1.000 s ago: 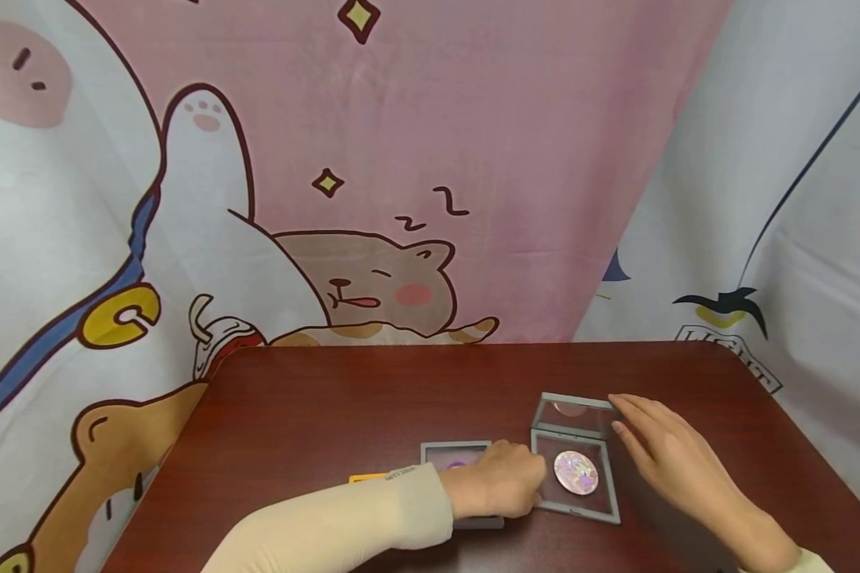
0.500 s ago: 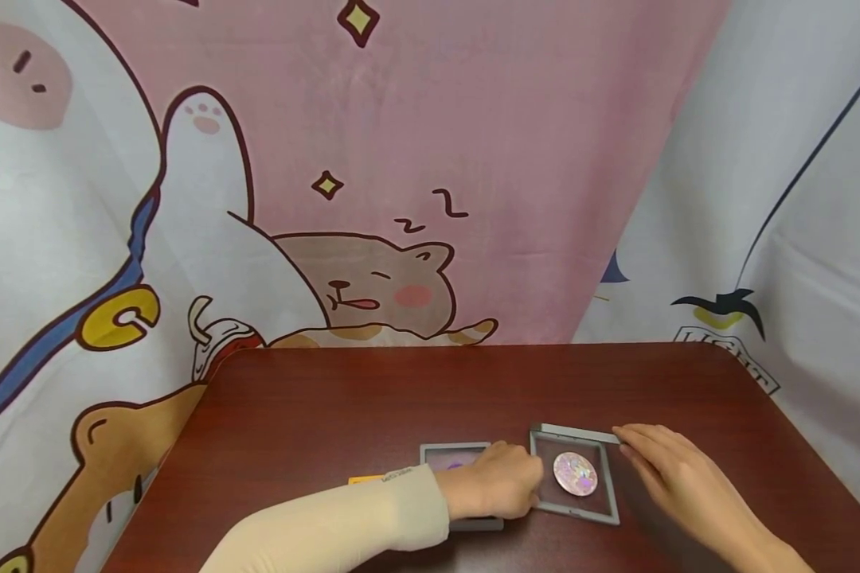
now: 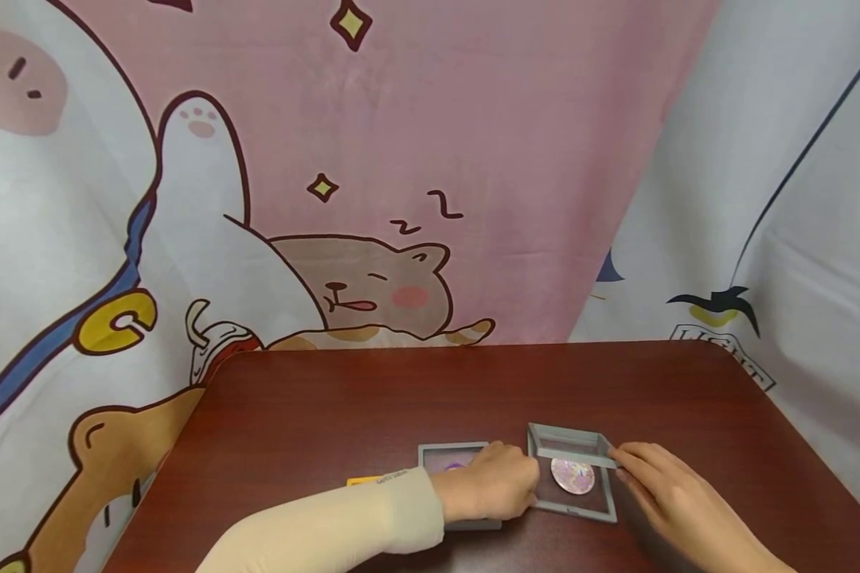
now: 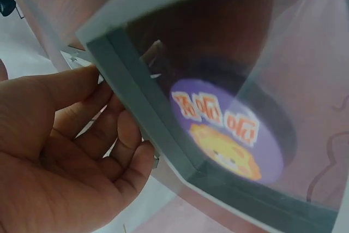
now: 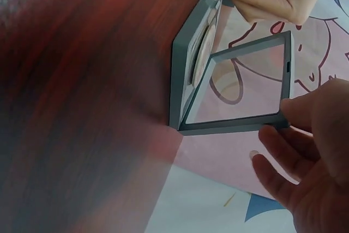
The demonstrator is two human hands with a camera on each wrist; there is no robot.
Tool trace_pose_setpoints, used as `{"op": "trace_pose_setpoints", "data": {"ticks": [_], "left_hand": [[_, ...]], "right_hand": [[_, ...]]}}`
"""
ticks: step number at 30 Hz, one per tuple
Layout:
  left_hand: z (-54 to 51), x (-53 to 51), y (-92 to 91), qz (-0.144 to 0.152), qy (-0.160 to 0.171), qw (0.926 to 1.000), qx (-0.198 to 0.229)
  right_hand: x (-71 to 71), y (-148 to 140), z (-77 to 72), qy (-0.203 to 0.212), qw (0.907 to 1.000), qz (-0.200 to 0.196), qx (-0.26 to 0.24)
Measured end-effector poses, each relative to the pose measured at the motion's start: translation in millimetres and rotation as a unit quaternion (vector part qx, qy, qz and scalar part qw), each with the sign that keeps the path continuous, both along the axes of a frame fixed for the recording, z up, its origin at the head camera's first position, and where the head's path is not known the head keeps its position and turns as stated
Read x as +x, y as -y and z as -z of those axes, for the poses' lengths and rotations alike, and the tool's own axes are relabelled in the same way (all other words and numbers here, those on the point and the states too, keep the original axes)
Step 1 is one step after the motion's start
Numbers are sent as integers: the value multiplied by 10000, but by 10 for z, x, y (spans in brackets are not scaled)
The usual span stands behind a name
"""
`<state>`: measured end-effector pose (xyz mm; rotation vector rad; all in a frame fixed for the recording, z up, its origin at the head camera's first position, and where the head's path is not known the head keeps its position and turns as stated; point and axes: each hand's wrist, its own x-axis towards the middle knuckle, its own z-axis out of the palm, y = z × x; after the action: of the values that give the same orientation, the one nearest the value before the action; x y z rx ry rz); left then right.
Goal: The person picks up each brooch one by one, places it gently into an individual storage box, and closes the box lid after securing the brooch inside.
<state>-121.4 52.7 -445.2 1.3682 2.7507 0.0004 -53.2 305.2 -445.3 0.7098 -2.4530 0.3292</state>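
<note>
A grey-rimmed, clear display case (image 3: 573,511) lies on the table with its hinged lid (image 3: 569,452) tilted partway over the base. Inside it is a round, shiny pinkish badge (image 3: 573,479), partly behind the lid. My right hand (image 3: 677,489) pinches the lid's corner between thumb and finger, as the right wrist view shows. The left hand (image 3: 490,481) pinches the left edge of that case's base. Under the left hand lies a second grey case (image 4: 191,177); the left wrist view shows its purple round badge (image 4: 226,132) with orange characters and a yellow figure.
A yellow-orange edge (image 3: 365,481) of something shows beside the second case, mostly hidden by the left sleeve (image 3: 344,513). The dark red-brown table (image 3: 373,398) ends at a cartoon-printed cloth (image 3: 530,159) behind it.
The lid has swung from leaning back, through upright, to tilting forward over the base. My right hand has come nearer with it. The left hand stays in place.
</note>
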Motion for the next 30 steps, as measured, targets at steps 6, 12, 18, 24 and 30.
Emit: {"op": "trace_pose_setpoints", "data": {"ticks": [6, 12, 18, 24, 30], "left_hand": [[3, 55, 65, 116, -15, 9996, 271], [17, 138, 138, 214, -320, 9979, 522], [43, 177, 219, 396, -494, 9866, 1504], [77, 177, 240, 522, -913, 9728, 2062], [104, 177, 216, 693, -1212, 9741, 1779]], "right_hand": [[49, 16, 45, 289, 9995, -83, 123], [73, 24, 91, 306, 9991, -251, 162], [75, 48, 120, 227, 9990, -339, 154], [93, 48, 179, 366, 9981, -415, 265], [74, 30, 264, 200, 9973, -686, 184]]}}
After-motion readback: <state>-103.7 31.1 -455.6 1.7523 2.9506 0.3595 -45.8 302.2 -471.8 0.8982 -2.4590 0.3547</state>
